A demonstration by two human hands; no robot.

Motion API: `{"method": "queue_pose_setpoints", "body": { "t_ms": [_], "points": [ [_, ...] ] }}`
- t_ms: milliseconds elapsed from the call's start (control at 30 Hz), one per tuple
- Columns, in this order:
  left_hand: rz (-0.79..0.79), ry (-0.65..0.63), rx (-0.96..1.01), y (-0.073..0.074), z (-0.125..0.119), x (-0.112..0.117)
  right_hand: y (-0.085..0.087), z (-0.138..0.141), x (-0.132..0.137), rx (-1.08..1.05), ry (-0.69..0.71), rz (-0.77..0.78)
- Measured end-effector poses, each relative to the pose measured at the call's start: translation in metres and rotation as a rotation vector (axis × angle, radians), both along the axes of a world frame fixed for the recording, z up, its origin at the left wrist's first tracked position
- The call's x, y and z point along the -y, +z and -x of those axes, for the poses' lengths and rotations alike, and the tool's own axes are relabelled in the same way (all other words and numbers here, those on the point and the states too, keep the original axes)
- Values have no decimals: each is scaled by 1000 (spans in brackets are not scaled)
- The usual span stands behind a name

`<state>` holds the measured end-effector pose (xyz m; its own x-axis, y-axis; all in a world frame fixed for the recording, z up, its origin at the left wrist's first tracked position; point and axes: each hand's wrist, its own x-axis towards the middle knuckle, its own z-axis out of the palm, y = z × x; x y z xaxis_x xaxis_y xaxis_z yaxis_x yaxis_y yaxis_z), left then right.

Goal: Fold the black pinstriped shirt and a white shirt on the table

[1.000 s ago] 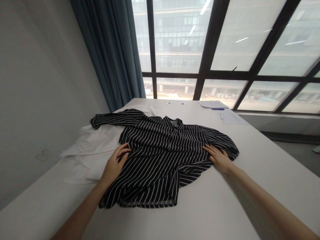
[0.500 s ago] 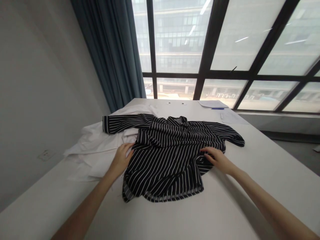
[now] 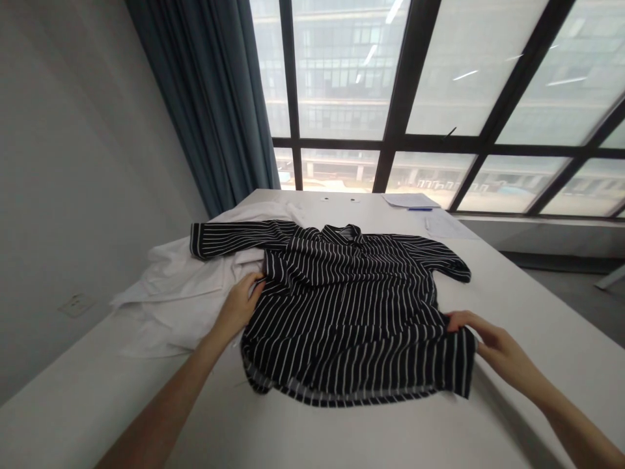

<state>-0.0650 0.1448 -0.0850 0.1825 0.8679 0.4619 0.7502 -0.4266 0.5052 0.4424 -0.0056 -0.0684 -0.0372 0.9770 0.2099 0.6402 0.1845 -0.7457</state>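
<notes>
A black shirt with white stripes (image 3: 351, 312) lies spread on the white table, its collar pointing away from me and its hem toward me. Both sleeves reach out sideways, the left one over white cloth. My left hand (image 3: 241, 301) is closed on the shirt's left side edge below the sleeve. At the lower right, my right hand (image 3: 493, 340) pinches the shirt's side near the hem, with fabric draping from the fingers. Creases run across the shirt's body, and the hem curves along the front.
Crumpled white cloth (image 3: 180, 280) lies left of the shirt, partly under its sleeve. Papers (image 3: 410, 200) and a blue pen (image 3: 420, 209) rest at the table's far right. A blue curtain (image 3: 209, 111) and large windows stand behind the table (image 3: 342, 440).
My right hand has moved right and toward me, drawing the shirt's lower right side outward. The folded lower right part is now spread wider. My left hand stays at the left edge.
</notes>
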Motion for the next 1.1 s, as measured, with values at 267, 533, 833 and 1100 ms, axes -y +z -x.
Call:
{"method": "queue_pose_setpoints", "body": {
  "t_ms": [267,533,833,1100],
  "points": [
    [-168,-83,-91,-4,5,30,-29,-32,19,287,-21,40],
    [149,169,276,36,-6,77,-21,30,33,355,151,62],
    [450,-26,357,22,17,91,-61,-24,40,349,104,116],
    [560,-196,315,9,22,113,-45,-35,25,290,-199,-3]
  ]
}}
